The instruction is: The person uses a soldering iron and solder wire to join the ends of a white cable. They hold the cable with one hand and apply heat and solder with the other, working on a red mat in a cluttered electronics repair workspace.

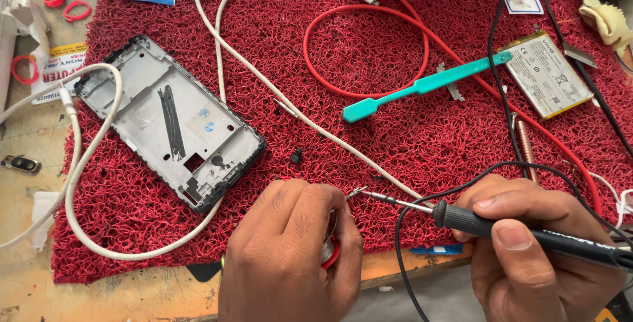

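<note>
Left hand (290,256) curled knuckles-up, right hand (534,249) in a pen-like grip (both low in view)

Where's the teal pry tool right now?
The teal pry tool lies on the red mat, upper right of centre, between the red cable loop and the battery.

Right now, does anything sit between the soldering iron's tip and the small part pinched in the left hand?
Nothing visible does. The soldering iron in the right hand has its tip right at the thin metal piece by the left hand, over the red mat.
</note>
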